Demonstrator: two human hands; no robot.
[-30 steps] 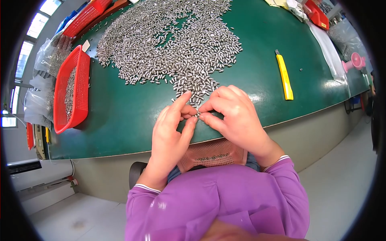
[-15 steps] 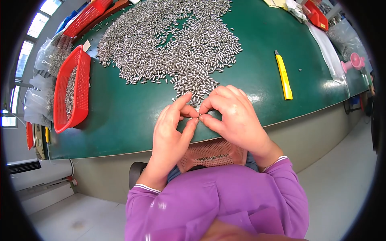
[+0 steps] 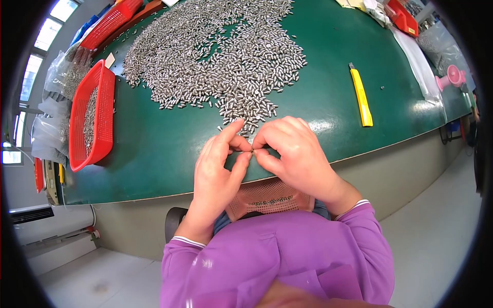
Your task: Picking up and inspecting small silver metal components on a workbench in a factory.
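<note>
A broad heap of small silvery metal pins (image 3: 215, 56) covers the far middle of the green table (image 3: 149, 164) and narrows toward me. Just this side of that narrow end, my left hand (image 3: 215, 159) and my right hand (image 3: 292, 151) meet near the table's front edge. Both are closed in a pinch, thumb against forefinger, with their fingertips together. Something tiny and metallic shows between the fingertips, mostly covered, too small to make out. On my lap, under the table edge, a pink mesh basket (image 3: 241, 203) holds a few scattered metal pieces.
At the left stands a red basket (image 3: 105, 123) with small metal pieces, beside filled clear bags (image 3: 49, 123). A yellow utility knife (image 3: 361, 97) lies to the right. Farther right are a white sheet (image 3: 418, 66), a red bin (image 3: 402, 18) and a small pink fan (image 3: 453, 77).
My right hand has turned slightly and moved a little left, its fingertips still at the left hand's. The left hand has hardly moved.
</note>
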